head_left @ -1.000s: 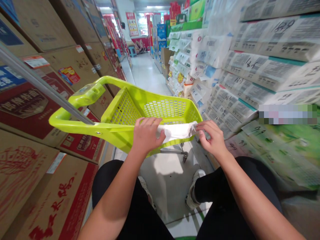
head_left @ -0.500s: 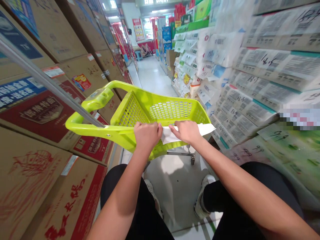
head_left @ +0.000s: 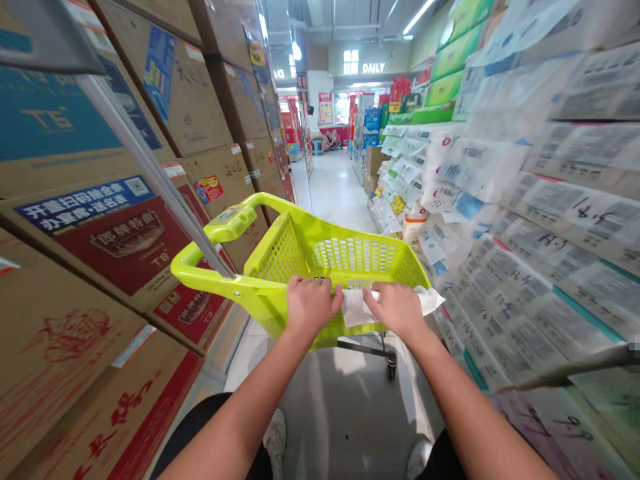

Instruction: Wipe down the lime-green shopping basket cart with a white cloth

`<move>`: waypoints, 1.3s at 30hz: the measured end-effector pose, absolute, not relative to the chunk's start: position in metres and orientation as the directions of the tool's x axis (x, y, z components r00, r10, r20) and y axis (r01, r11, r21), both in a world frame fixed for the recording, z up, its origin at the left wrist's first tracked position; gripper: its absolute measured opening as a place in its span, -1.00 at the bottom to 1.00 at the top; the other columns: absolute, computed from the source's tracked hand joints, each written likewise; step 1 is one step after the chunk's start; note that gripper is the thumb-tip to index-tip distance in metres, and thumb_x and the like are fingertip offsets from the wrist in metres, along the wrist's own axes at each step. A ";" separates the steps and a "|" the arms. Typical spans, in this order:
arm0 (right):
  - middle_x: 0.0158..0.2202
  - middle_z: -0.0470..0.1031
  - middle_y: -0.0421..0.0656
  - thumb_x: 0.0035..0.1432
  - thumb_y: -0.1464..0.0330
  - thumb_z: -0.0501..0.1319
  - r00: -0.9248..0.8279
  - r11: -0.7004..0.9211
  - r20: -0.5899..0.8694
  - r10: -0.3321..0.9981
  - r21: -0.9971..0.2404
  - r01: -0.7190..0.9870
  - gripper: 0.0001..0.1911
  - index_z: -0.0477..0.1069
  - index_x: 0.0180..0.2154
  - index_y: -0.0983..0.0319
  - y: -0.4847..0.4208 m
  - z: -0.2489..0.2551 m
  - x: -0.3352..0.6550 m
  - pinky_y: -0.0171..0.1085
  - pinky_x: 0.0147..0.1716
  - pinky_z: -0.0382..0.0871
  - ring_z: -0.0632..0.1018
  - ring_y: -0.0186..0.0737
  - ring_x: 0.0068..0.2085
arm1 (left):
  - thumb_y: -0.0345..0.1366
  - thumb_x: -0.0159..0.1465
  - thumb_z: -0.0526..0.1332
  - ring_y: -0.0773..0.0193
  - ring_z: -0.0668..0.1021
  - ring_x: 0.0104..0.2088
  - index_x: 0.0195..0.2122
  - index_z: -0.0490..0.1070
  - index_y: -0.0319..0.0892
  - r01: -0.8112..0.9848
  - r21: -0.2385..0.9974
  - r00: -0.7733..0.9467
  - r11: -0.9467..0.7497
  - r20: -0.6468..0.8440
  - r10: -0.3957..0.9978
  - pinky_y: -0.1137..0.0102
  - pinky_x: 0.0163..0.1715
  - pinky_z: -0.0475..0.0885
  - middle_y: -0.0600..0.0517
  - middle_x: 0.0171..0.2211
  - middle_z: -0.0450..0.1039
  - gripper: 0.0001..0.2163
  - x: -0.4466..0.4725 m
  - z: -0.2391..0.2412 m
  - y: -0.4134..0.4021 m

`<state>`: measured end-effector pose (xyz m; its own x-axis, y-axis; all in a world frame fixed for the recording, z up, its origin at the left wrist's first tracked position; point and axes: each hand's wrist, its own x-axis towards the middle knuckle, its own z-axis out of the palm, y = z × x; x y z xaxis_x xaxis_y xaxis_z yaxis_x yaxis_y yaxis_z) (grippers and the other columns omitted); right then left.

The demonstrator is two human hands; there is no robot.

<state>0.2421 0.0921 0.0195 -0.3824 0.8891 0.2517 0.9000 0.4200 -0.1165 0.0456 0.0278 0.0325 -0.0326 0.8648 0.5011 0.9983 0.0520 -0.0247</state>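
A lime-green shopping cart (head_left: 270,307) with a perforated basket stands side-on in front of me, its handle to the left. My left hand (head_left: 311,307) has its fingers wrapped over the cart's near rim. Beside it, my right hand (head_left: 395,308) is closed over the same rim, pressing a white tissue (head_left: 357,310) against it. One end of the tissue sticks out past the right hand. The parts of the fingers behind the rim are hidden. A metal pole (head_left: 150,177) slants from the upper left down to the cart's handle end.
Stacked cardboard cartons (head_left: 125,240) line the left side. Packs of paper goods (head_left: 540,267) with handwritten prices are piled on the right. Between them the tiled aisle (head_left: 340,180) runs to a blue stool (head_left: 317,145) and a lit sign (head_left: 367,67) at the far end.
The view has tilted up, so the cart and hands sit lower and slightly further right, and more ceiling shows. Both hands keep their hold on the rim.
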 end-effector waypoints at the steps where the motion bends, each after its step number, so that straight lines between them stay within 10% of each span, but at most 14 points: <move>1: -0.27 0.70 -0.02 0.45 0.06 0.05 -0.399 0.438 0.253 0.882 -0.124 0.890 -0.51 0.65 -0.24 0.16 0.092 0.021 0.240 -0.18 -0.24 0.26 0.67 -0.04 -0.20 | -0.14 0.45 0.11 0.05 0.63 -0.34 -0.39 0.55 -0.15 0.999 -0.017 -0.030 0.045 0.509 0.860 0.10 -0.10 0.20 -0.07 -0.39 0.66 -0.66 0.043 0.032 0.027; 7: -0.17 0.69 -0.02 0.43 0.13 0.12 -0.431 0.520 0.391 0.813 -0.155 0.840 -0.64 0.60 -0.24 0.16 0.096 0.025 0.223 -0.12 -0.13 0.31 0.64 0.06 -0.04 | -0.18 0.39 0.21 0.12 0.60 -0.39 -0.41 0.51 -0.08 0.999 0.031 -0.010 -0.009 0.574 0.819 0.12 -0.14 0.25 0.01 -0.45 0.62 -0.77 0.031 0.028 0.025; 16: -0.30 0.69 0.10 0.47 -0.12 -0.19 -0.277 0.272 -0.002 0.961 -0.167 0.948 -0.22 0.64 -0.37 0.14 0.111 0.020 0.235 -0.10 -0.31 0.29 0.69 0.15 -0.22 | -0.30 0.46 0.06 0.13 0.64 -0.23 -0.18 0.51 -0.05 0.998 0.064 -0.043 -0.015 0.805 0.592 0.17 0.09 0.37 0.02 -0.27 0.66 -0.79 -0.029 0.068 0.004; 25: -0.19 0.69 -0.02 0.49 0.03 0.00 -0.415 0.507 0.473 0.777 -0.080 0.858 -0.46 0.65 -0.28 0.13 0.099 0.003 0.212 -0.03 -0.10 0.25 0.61 0.10 -0.03 | -0.21 0.53 0.00 0.10 0.56 -0.35 -0.41 0.45 -0.11 0.964 -0.092 -0.126 0.251 0.672 0.730 0.16 -0.25 0.11 -0.02 -0.43 0.60 -0.62 -0.050 0.065 0.007; 39: -0.29 0.62 -0.09 0.50 0.16 0.06 -0.468 0.693 0.635 0.614 -0.151 0.705 -0.63 0.50 -0.28 0.17 0.076 0.007 0.152 -0.13 -0.14 0.12 0.54 -0.05 -0.20 | -0.25 0.51 0.03 0.16 0.51 -0.38 -0.45 0.43 -0.08 0.993 -0.064 -0.016 0.096 0.746 0.666 0.13 -0.24 0.10 0.05 -0.47 0.57 -0.63 -0.022 0.054 0.021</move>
